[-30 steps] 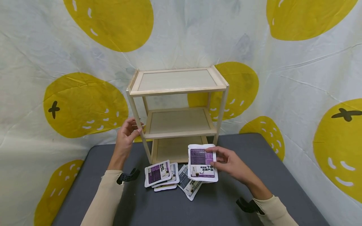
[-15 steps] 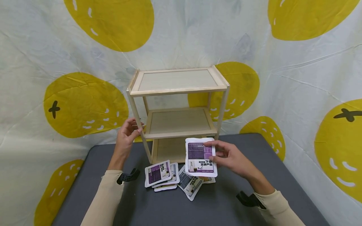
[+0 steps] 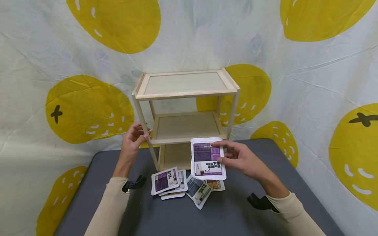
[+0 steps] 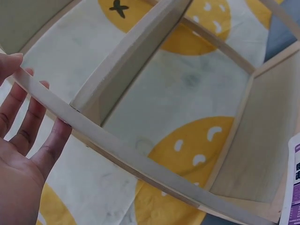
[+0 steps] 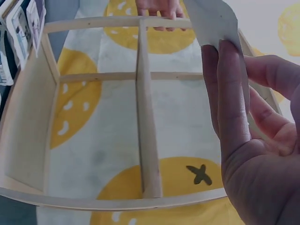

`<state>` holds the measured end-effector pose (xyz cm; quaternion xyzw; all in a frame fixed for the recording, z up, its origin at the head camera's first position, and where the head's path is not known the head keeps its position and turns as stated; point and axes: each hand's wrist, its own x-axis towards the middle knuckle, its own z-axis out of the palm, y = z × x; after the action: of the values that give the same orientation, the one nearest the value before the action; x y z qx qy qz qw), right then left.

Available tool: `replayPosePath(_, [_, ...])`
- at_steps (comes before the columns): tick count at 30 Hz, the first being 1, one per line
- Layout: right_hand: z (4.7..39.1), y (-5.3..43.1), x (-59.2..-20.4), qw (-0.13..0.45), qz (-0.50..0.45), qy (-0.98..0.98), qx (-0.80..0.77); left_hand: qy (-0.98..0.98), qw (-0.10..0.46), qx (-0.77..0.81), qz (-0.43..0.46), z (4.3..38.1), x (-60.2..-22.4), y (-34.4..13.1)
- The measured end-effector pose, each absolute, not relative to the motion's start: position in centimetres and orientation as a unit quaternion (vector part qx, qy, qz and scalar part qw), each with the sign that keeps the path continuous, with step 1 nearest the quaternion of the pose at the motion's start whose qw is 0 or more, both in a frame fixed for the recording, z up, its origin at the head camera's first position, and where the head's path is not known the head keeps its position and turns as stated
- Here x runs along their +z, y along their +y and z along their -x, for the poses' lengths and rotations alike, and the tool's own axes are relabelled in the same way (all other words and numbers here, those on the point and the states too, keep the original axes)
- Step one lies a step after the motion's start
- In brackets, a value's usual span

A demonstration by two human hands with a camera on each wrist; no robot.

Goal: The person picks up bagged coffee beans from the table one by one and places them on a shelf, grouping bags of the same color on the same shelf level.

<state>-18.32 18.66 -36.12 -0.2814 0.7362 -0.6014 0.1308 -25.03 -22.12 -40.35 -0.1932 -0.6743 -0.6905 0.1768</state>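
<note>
My left hand (image 3: 130, 144) grips the left front post (image 3: 141, 116) of a small three-tier wooden shelf rack (image 3: 189, 127). In the left wrist view the thumb lies on one side of the post (image 4: 154, 164) and the fingers on the other. My right hand (image 3: 243, 162) pinches a purple-and-white flat packet (image 3: 206, 155) by its right edge, upright in front of the lowest tier. The right wrist view shows that packet's pale back (image 5: 213, 21) against the fingers. Below it on the table lie a dark-labelled packet (image 3: 198, 191) and an orange-labelled one (image 3: 216, 185).
Several overlapping packets (image 3: 166, 181) lie in a pile at the rack's left front foot. The rack stands on a dark grey table (image 3: 165, 219). Behind it hangs a pale cloth (image 3: 189, 39) printed with yellow fruit.
My right hand has raised the purple packet and shifted it slightly left, uncovering the orange-labelled packet beneath. My left hand stays on the post.
</note>
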Motion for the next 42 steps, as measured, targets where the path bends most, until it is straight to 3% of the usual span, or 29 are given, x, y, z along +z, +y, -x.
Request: replayPosePath(42, [21.3, 17.6, -30.0, 0.114, 0.317, 0.721, -0.606, -0.675, 0.176, -0.690, 0.194, 25.1, -40.3, -22.2])
